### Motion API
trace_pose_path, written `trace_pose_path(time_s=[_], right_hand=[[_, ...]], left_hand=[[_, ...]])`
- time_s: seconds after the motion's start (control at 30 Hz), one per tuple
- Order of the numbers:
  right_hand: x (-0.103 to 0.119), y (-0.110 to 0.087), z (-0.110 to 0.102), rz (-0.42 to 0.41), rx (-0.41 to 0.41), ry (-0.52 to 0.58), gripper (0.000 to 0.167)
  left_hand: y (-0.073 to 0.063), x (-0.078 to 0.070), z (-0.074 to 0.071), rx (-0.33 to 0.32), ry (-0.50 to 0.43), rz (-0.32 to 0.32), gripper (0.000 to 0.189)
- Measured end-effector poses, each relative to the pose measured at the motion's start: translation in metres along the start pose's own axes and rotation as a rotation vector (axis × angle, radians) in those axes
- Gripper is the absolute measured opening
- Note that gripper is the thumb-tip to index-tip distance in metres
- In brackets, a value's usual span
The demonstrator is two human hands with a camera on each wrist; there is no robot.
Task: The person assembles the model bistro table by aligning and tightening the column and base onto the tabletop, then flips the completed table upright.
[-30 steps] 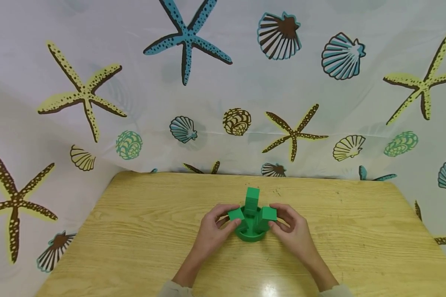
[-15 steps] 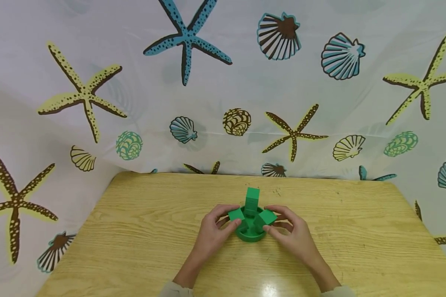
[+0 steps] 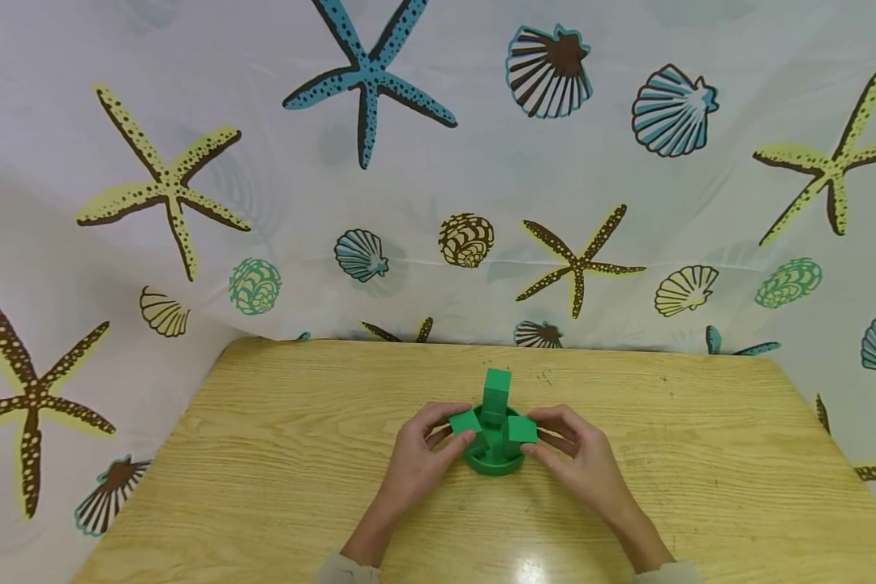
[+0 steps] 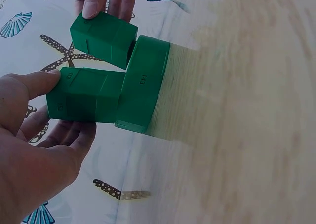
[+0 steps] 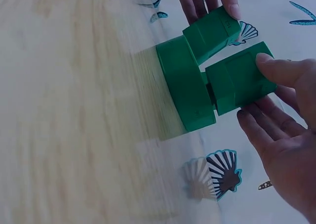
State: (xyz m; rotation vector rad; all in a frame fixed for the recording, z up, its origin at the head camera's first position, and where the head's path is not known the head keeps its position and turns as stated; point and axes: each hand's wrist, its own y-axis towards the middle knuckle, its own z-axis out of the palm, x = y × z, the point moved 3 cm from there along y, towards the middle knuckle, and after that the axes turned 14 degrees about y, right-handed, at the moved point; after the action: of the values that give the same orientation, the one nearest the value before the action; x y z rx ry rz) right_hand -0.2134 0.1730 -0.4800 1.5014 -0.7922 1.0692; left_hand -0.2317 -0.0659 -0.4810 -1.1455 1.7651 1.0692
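A round green base (image 3: 494, 465) sits on the wooden table, and three green rectangular blocks stand up from it. My left hand (image 3: 425, 454) pinches the left block (image 3: 465, 422) near its top, thumb on one side and fingers on the other; in the left wrist view this block (image 4: 84, 95) reaches the base. My right hand (image 3: 580, 458) grips the right block (image 3: 521, 430) between thumb and fingers. In the right wrist view a narrow dark gap shows between that block (image 5: 242, 78) and the base. Neither hand touches the back block (image 3: 497, 393).
The wooden table (image 3: 299, 454) spreads around the base on all sides. Behind it and along both sides hangs a white cloth (image 3: 423, 186) printed with starfish and shells. Small raised digits mark the green pieces.
The right block has turned about its upright axis and shifted slightly left, my right fingers moving with it. My left hand and its block have stayed nearly still.
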Motion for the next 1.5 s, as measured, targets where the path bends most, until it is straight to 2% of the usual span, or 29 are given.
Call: trace_pose_path(time_s=[0.1, 0.33, 0.53, 0.67, 0.87, 1.17, 1.5], right_hand=[[0.000, 0.001, 0.004, -0.007, -0.011, -0.044, 0.037], [-0.001, 0.002, 0.010, -0.071, 0.031, -0.244, 0.050], [-0.002, 0.002, 0.015, -0.117, 0.062, -0.311, 0.050], [-0.002, 0.002, 0.015, -0.095, 0.063, -0.299, 0.049], [0.002, 0.002, 0.013, -0.077, 0.124, -0.207, 0.043], [-0.002, 0.005, 0.012, -0.076, 0.000, -0.138, 0.040], [-0.008, 0.008, 0.016, -0.036, -0.029, -0.216, 0.055]], left_hand=[[0.000, 0.000, 0.000, 0.002, 0.001, 0.001, 0.036], [0.001, -0.001, -0.001, 0.001, 0.000, 0.003, 0.036], [0.000, -0.001, -0.001, -0.001, 0.007, 0.003, 0.036], [0.000, -0.001, -0.001, -0.005, 0.008, 0.000, 0.036], [-0.001, -0.001, 0.000, -0.011, 0.003, 0.011, 0.036], [-0.001, -0.001, 0.001, -0.016, 0.001, 0.011, 0.036], [-0.001, -0.001, 0.001, -0.026, 0.008, 0.010, 0.035]])
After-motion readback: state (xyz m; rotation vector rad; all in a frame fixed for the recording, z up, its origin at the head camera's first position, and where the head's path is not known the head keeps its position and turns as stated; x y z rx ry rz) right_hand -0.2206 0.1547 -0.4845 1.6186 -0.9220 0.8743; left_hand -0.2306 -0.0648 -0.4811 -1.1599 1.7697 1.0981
